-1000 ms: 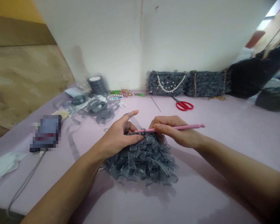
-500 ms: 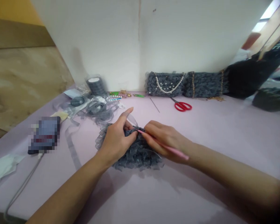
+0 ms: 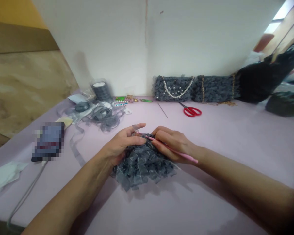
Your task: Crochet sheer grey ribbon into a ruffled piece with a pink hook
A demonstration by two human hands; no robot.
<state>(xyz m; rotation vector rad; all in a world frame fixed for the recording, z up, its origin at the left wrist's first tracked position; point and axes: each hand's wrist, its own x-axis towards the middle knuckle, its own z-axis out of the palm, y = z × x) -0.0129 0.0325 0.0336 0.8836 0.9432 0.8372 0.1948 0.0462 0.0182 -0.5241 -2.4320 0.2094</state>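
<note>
A ruffled grey ribbon crochet piece [image 3: 143,164] lies on the lilac table [image 3: 161,202] in front of me. My left hand [image 3: 121,145] pinches its upper edge, thumb and fingers closed on the fabric, index finger stretched out. My right hand [image 3: 172,143] is closed on a pink crochet hook [image 3: 172,150], whose tip sits in the piece's top edge next to my left fingertips. A strand of grey ribbon [image 3: 75,147] runs from the piece off to the left.
Red scissors [image 3: 191,111] and a thin needle [image 3: 163,110] lie beyond my hands. Two grey ribbon bags [image 3: 196,88] lean on the wall. Ribbon spools and loose ribbon [image 3: 101,111] sit at the back left, a phone [image 3: 48,141] with its cable and a tissue [image 3: 7,172] at the left.
The hook swung from level to slanting down along my right hand. The grey piece shifted under my hands, and my left index finger lowered towards the hook's tip.
</note>
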